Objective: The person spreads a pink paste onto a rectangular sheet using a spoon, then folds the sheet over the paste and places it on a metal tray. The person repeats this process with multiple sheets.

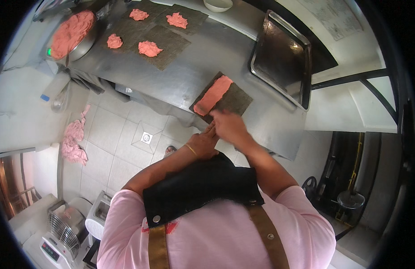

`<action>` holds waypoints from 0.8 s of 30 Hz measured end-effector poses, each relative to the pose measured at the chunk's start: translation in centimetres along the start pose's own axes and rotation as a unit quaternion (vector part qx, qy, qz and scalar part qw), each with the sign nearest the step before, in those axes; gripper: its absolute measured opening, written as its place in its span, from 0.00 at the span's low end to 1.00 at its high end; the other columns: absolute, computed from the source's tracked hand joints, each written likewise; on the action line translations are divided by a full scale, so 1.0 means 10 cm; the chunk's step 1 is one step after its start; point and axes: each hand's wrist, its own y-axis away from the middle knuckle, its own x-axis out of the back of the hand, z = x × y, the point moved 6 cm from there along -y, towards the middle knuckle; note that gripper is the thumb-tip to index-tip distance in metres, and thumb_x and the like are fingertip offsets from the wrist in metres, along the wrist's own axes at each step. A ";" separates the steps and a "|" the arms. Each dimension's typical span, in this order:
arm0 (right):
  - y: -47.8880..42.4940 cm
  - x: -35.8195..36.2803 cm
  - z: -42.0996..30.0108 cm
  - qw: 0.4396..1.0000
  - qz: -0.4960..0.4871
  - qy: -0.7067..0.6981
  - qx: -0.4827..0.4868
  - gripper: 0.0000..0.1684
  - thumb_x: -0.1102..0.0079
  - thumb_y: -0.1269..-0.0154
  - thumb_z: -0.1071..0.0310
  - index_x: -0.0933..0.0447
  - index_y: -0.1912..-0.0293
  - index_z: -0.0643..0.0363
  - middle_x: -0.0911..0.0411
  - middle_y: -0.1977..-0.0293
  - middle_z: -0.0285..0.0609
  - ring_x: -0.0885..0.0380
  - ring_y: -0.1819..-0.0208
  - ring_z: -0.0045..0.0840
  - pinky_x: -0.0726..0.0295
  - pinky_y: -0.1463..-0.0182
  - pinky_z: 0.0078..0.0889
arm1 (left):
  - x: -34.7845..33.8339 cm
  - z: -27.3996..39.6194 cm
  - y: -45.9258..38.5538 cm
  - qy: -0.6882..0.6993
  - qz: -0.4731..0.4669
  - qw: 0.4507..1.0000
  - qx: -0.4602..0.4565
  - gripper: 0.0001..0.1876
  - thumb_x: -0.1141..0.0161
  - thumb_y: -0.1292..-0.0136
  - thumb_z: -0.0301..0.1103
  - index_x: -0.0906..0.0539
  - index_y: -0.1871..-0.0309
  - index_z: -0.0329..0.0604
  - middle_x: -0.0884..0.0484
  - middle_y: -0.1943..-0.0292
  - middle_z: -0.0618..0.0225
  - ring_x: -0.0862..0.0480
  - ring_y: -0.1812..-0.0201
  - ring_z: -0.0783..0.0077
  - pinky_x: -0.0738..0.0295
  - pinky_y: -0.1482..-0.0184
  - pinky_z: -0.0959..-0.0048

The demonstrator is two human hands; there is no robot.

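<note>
A dark sheet, likely nori (239, 101), lies at the front edge of the steel worktable, with a flattened strip of pink paste (215, 94) along its left part. My right hand (231, 126) is over the sheet's near corner, fingers curled and blurred by motion. A greyish smear shows at the strip's near end; whether it is a tool's blade is unclear. My left hand (204, 141) reaches to the same corner from below, its fingers partly behind the right hand. What either hand grips is hidden.
Several more dark sheets (167, 55) with lumps of pink paste (150, 49) lie at the back left. Beside them stands a steel bowl (83, 47) heaped with paste. A metal baking tray (281, 57) is at the right. A white bowl (218, 4) sits at the back.
</note>
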 end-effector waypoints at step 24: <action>0.22 -0.05 0.05 0.994 0.053 -0.083 0.052 0.17 0.51 0.22 0.66 0.15 0.44 0.54 0.13 0.53 0.57 0.14 0.51 0.55 0.16 0.47 0.58 | -0.30 -0.12 -0.09 -0.025 -0.014 1.000 -0.011 0.48 0.34 0.29 0.54 0.42 0.15 0.37 0.50 0.12 0.50 0.55 0.10 0.55 0.23 0.26 0.52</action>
